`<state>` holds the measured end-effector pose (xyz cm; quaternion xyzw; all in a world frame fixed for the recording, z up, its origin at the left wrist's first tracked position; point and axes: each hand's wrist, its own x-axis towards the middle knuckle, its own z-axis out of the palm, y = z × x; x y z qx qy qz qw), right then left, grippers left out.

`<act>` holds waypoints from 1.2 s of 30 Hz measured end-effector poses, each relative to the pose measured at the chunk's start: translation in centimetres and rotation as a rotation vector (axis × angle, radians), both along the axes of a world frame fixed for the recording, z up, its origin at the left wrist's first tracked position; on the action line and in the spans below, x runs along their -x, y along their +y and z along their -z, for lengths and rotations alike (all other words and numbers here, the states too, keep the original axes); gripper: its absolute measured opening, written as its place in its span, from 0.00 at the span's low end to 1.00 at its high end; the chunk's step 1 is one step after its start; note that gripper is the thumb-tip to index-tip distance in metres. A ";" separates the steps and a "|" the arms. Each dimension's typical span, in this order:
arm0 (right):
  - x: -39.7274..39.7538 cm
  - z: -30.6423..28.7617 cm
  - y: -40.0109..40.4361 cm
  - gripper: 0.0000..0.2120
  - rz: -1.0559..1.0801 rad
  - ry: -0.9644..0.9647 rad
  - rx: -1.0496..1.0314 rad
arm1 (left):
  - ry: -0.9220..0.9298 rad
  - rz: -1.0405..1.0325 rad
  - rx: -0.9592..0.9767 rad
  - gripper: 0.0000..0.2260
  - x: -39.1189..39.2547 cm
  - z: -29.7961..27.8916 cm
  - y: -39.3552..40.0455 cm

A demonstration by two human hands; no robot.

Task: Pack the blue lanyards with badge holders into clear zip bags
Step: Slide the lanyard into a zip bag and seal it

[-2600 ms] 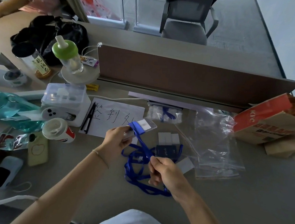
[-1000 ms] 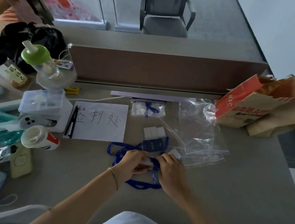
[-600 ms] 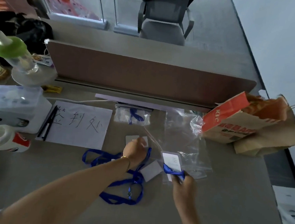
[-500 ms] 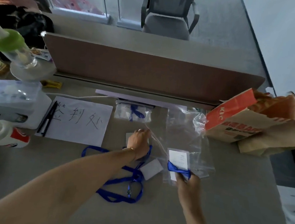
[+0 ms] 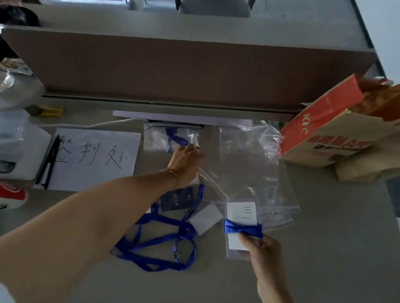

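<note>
Blue lanyard ribbon is wound around a clear badge holder point(image 5: 242, 226) at lower centre-right of the frame, and the right hand point(image 5: 263, 256) pinches that bundle by its near end, thumb on top, so the right grip is closed on it. The holder's far end lies over the near edge of a pile of clear zip bags point(image 5: 252, 177) spread flat on the grey surface point(image 5: 328, 269).

Up toward mid-frame, the left hand point(image 5: 185, 161) reaches forward with fingers extended, their tips touching a small packed zip bag point(image 5: 169, 138) that already has a blue lanyard inside. The left grip is loose, curled round nothing.

Below the left forearm, a loose blue lanyard point(image 5: 161, 239) lies in tangled loops on the surface, with a dark card point(image 5: 176, 199) and a white card point(image 5: 205, 218) beside it.

At left lies a white sheet with handwritten characters point(image 5: 93, 159), a black pen point(image 5: 50, 161) along its left edge. A red and tan paper bag point(image 5: 334, 135) stands at the right, just beyond the zip bags. A brown divider panel point(image 5: 176, 68) runs across the upper frame.
</note>
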<state>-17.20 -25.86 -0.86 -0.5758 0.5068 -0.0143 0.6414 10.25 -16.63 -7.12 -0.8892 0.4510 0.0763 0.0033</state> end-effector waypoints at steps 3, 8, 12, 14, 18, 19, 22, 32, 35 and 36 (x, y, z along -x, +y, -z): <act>0.2 -0.2 0.2 0.05 0.001 0.003 -0.016 | 0.067 0.126 0.000 0.17 0.1 0.0 0.1; 0.2 -0.6 0.4 0.06 -0.007 -0.022 -0.030 | 0.024 0.213 -0.031 0.15 -0.8 -0.1 -0.2; 0.8 -0.5 0.6 0.07 0.029 -0.051 -0.070 | 0.119 0.130 0.039 0.11 -0.8 -0.1 -0.5; 1.0 -0.6 0.7 0.07 0.045 -0.059 -0.089 | 0.209 0.072 0.103 0.11 -0.1 -0.7 -0.3; 1.2 -1.2 0.7 0.04 0.094 -0.059 -0.147 | 0.362 -0.048 0.213 0.10 2.1 -3.5 0.3; 1.3 -1.5 0.7 0.04 0.103 -0.069 -0.171 | 0.411 -0.101 0.245 0.09 2.8 -4.2 0.5; 1.8 -2.5 0.8 0.06 0.133 -0.090 -0.236 | 0.558 -0.289 0.339 0.07 5.3 -6.1 1.2; 3.3 -5.6 2.7 0.08 0.189 -0.059 -0.343 | 0.753 -0.462 0.389 0.05 12.8 -10.0 3.9; 3.7 -6.4 3.4 0.08 0.163 -0.037 -0.376 | 0.770 -0.457 0.348 0.10 13.6 -10.6 4.2; 3.8 -6.6 3.6 0.08 0.156 -0.037 -0.382 | 0.768 -0.451 0.335 0.11 13.9 -10.7 4.2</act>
